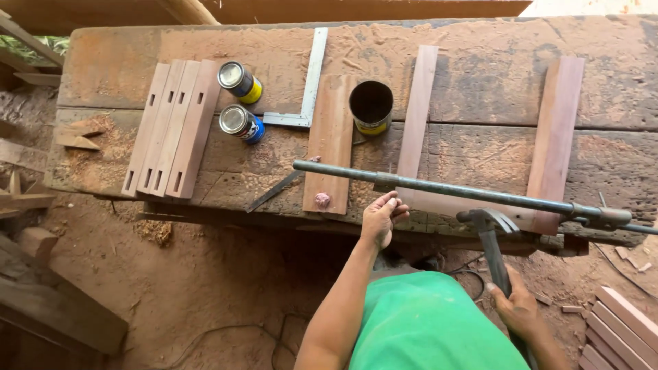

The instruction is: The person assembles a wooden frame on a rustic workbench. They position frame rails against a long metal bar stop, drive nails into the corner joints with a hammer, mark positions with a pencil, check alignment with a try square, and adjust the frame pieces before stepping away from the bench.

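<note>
My left hand (pixel 382 218) rests its fingers on the near end of a narrow wooden rail (pixel 418 109), just under a long metal bar clamp (pixel 466 192) that lies across a frame of reddish boards. A wider rail (pixel 558 130) forms the frame's right side. My right hand (pixel 517 308) grips the handle of a claw hammer (pixel 490 229), whose head hangs just below the clamp bar.
On the rough workbench (pixel 480 75) stand an open tin (pixel 371 106), two closed cans (pixel 240 82), a metal square (pixel 310 79), a short board (pixel 331 140) and several mortised rails (pixel 171 127). Wood offcuts (pixel 617 329) lie on the dirt floor at right.
</note>
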